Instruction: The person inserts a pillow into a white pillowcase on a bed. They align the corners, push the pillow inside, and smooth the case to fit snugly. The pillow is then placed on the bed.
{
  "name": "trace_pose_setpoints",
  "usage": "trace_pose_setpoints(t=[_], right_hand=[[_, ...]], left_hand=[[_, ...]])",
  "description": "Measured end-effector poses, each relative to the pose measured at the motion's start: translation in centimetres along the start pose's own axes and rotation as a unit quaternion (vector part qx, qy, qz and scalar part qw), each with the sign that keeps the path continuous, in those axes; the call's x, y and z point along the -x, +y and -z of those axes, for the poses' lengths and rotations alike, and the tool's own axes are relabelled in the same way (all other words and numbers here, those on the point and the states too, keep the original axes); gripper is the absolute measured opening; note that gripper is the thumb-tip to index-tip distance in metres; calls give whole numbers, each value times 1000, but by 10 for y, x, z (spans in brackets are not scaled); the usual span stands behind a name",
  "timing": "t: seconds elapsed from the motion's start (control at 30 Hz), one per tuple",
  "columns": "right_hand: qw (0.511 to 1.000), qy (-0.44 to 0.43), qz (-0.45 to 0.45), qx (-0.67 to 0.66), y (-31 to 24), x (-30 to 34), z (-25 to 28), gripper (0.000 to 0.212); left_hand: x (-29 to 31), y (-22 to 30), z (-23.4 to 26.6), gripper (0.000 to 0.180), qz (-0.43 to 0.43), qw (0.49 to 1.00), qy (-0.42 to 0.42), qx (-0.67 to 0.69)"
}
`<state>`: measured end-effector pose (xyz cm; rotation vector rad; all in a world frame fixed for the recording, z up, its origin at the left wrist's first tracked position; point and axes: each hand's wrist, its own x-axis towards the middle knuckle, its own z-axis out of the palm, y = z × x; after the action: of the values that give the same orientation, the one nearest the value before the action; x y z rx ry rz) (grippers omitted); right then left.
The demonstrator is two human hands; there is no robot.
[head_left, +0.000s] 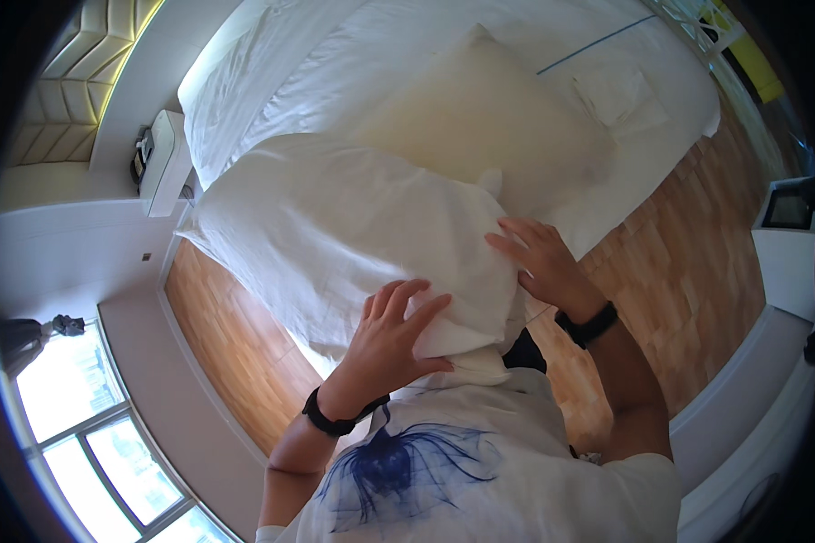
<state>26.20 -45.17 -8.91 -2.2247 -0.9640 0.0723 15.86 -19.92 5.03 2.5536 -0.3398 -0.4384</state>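
Note:
A plump white pillow (pixel 335 217) in a loose cloth cover reaches from the front of my shirt to the near edge of the bed. My left hand (pixel 389 330) lies on its near end, fingers spread and thumb apart. At the pillow's right edge, my right hand (pixel 548 262) touches the cloth with its fingers bent slightly and parted. Loose folds of the cover bunch between my hands and my shirt. Beyond it, a second, yellowish pillow (pixel 516 118) lies flat on the bed. The underside of the nearer pillow is hidden.
The bed (pixel 335 54) has a rumpled white sheet. A white bedside table (pixel 165 163) stands to its left. Wooden floor (pixel 688 244) runs along the right side. A white cabinet (pixel 783 262) with a dark panel is at far right, and windows (pixel 131 475) are at lower left.

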Motion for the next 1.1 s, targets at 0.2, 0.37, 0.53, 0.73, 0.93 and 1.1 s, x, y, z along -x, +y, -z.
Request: trace_pose_setpoints(t=[0.2, 0.37, 0.53, 0.73, 0.93, 1.1], right_hand=[[992, 113, 9, -53, 23, -12, -33, 21], [982, 93, -38, -157, 28, -5, -24, 9], [983, 34, -7, -181, 7, 31, -8, 10], [983, 8, -75, -166, 21, 35, -3, 14], [983, 68, -110, -133, 19, 4, 8, 19], [953, 180, -172, -171, 30, -61, -1, 21]], left_hand=[[-21, -13, -3, 40, -83, 996, -26, -29], [-27, 5, 22, 28, 2, 958, -93, 270], [-9, -3, 35, 23, -25, 871, -210, 443], [-14, 0, 25, 16, 28, 952, -111, 285], [-33, -39, 65, 18, 201, 962, 69, 169], [-59, -110, 83, 21, 197, 939, 200, 197]])
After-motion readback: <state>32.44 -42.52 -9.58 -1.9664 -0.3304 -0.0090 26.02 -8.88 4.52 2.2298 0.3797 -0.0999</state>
